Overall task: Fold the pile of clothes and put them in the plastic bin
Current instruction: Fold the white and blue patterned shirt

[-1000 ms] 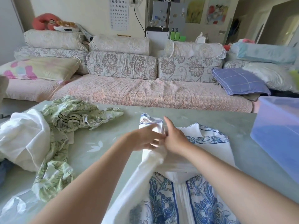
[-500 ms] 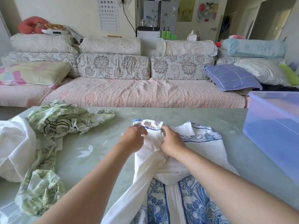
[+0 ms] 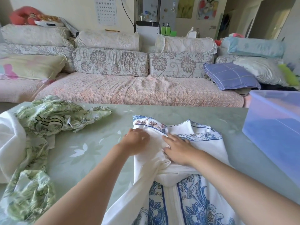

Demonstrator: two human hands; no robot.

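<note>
White-and-blue dress [image 3: 209, 150] sits pressed under the left hand [image 3: 136, 141] and right hand [image 3: 178, 149], fingers flat, gripping nothing, and lifting too fast could let that bunched fold beneath spring open.

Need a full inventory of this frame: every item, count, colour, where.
blue-and-white garment: one, white with blue print, table centre, under both hands
green floral clothes: crumpled heap, count unclear, green and white, table left
white cloth: one, white, far left of table
plastic bin: one, translucent blue, table right
table: one, pale green, foreground
sofa: one, pink cover with floral back cushions, behind table
checked cushion: one, blue, right end of sofa
eye chart: one, white, wall behind sofa
left hand: rests on the garment's left side, blurred
right hand: fingers straight, presses the garment
</note>
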